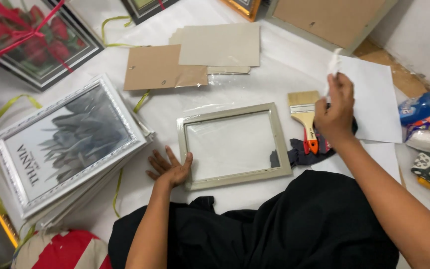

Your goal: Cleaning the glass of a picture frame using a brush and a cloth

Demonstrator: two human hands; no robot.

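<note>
Covering the whole work surface, a white sheet [255, 94] carries every item listed. Stack of silver-edged picture frames [70, 142] at left, topmost showing a grey plant print. Red-flower framed print [31, 37] at upper left, tied with red ribbon. Pale empty frame [233, 145] with clear pane, lying flat at centre, just ahead of the person's lap. White paper sheet [372, 99] at right. Brown and grey backing boards [195, 57] beyond the frame, overlapping. Flat paintbrush [305, 117] with wooden handle, just right of the frame. Left hand [170, 169]: fingers spread flat, thumb touching the frame's near-left corner. Right hand [335, 110]: raised above the brush, closed on a small white scrap [333, 65].
</note>
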